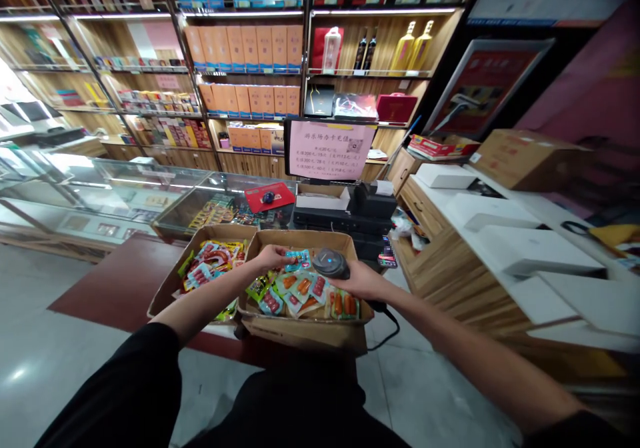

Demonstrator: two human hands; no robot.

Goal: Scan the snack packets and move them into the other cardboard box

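Note:
Between the fingers of my left hand is a small blue snack packet, held above the right-hand cardboard box. My right hand is wrapped round a dark grey barcode scanner, whose head shows a small blue light and points left toward the packet. A black cable hangs below the right wrist. Under both hands, clear packets of small sausages and a green packet lie in the box. A second cardboard box with mixed bright snack packets touches it on the left.
Behind the boxes stand a glass display counter, a red mat and a monitor covered by a pink sign. A receipt printer is beside it. White boxes line the right-hand counter; stocked shelves fill the back wall.

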